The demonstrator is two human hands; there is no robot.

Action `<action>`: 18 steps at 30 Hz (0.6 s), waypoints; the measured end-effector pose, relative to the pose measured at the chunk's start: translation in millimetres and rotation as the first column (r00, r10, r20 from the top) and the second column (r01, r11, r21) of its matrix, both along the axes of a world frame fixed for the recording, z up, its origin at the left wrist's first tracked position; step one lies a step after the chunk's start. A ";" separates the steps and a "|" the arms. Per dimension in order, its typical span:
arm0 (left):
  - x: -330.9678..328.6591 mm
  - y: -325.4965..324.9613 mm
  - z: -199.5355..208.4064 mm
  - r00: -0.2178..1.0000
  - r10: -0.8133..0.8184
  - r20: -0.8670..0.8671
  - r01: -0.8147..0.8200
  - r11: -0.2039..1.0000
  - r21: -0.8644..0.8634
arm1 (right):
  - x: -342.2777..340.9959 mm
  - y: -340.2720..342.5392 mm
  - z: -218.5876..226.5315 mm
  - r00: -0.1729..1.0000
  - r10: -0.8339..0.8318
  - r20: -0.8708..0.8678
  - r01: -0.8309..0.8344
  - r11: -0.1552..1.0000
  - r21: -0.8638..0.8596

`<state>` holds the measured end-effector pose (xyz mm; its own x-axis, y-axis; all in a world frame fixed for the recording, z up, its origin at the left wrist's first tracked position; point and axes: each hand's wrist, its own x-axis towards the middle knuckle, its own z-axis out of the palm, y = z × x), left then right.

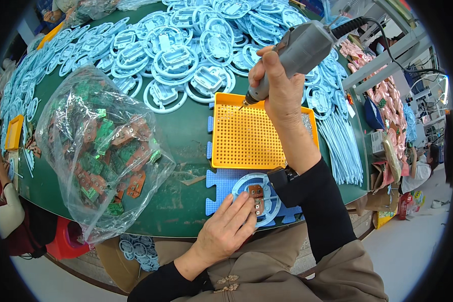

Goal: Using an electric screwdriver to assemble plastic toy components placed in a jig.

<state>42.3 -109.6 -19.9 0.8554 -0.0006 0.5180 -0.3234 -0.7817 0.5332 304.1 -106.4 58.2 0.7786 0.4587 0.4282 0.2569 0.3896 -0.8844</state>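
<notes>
My right hand (282, 88) is wrapped round a grey electric screwdriver (303, 48), its bit pointing down over the far left part of a yellow perforated tray (246, 138). Near the table's front edge, my left hand (225, 229) rests with straight fingers on a brown circuit board (257, 194). That board sits inside a light blue plastic ring part (273, 205), shaped like a toy steering wheel. Under the ring lies a blue foam mat (219, 182). My left thumb is mostly hidden. Whether a screw is on the bit is too small to tell.
A clear plastic bag (98, 146) of green and brown circuit boards lies at left. Many blue ring parts (176, 58) are heaped along the back. Thin blue strips (340, 148) lie right of the tray. A black cable (387, 43) runs from the screwdriver. Other people sit at both sides.
</notes>
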 end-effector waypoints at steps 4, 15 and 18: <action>2.5 0.6 -2.2 0.999 -0.014 0.029 0.014 1.000 0.010 | -13.2 -14.4 25.3 0.998 -0.006 0.057 0.003 0.999 0.051; 2.2 -1.4 -3.9 0.998 0.015 0.054 -0.016 1.000 0.019 | -99.2 -102.9 25.8 0.984 0.171 0.053 -0.164 0.980 -0.114; 1.8 -3.0 -4.3 0.999 0.018 0.051 -0.019 1.000 0.025 | -105.5 -107.5 15.9 0.988 0.153 -0.007 -0.153 0.983 -0.106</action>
<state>44.2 -112.6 -24.2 0.8280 0.0015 0.5608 -0.3347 -0.8010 0.4964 198.5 -213.9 74.1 0.6950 0.6153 0.3719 0.2029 0.3284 -0.9225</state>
